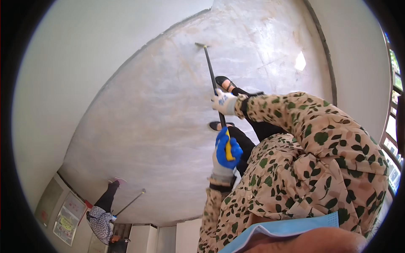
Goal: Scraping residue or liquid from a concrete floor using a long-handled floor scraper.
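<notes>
A long-handled tool, seemingly a floor scraper (210, 68), slants across the picture, with a black shaft, a yellow grip and a yellow collar by its head. Its narrow crosswise head (202, 46) is blurred, at the grey floor. My left hand (227, 151), in a white glove with blue-coated palm and fingers, is closed round the yellow grip. Further up the black shaft, my right hand (224, 101), gloved in white with blue marks on its back, holds on. My black shoes (223, 80) stand on the floor beside the shaft.
The smooth grey floor (152, 126) meets pale walls (72, 63) along a dark edge. At the lower left another person (101, 218) holds a similar long-handled tool (129, 202). Framed boards (69, 218) and pale cabinets (142, 238) are beyond; a barred window (394, 136) is at the right.
</notes>
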### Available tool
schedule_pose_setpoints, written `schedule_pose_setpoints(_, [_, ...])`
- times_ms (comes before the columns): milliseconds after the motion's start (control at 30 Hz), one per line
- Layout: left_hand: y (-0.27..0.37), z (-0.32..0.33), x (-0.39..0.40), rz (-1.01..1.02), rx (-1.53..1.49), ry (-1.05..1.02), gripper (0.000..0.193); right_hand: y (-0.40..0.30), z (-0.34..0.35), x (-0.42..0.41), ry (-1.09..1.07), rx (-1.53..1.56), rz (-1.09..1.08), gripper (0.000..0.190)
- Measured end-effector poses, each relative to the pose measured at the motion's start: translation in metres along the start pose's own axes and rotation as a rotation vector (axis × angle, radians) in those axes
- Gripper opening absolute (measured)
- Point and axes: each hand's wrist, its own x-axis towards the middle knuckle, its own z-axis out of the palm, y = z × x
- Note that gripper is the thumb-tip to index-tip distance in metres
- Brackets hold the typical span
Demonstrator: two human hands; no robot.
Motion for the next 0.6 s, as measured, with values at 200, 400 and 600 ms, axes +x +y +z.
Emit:
schedule_pose_setpoints(200, [0.002, 0.006, 0.001, 0.032, 0.003, 0.058, 0.031, 0.004, 0.01, 0.002, -0.025, -0.14, -0.087, 0.012])
schedule_pose_setpoints(400, [0.004, 0.004, -0.003, -0.052, 0.058, 0.068, 0.033, -0.001, 0.005, -0.015, -0.099, 0.088, -0.005, 0.017])
schedule_pose_setpoints(600, [0.016, 0.016, 0.026, -0.053, 0.019, -0.095, 0.033, 0.031, 0.003, 0.002, 0.017, -0.12, 0.041, 0.012])
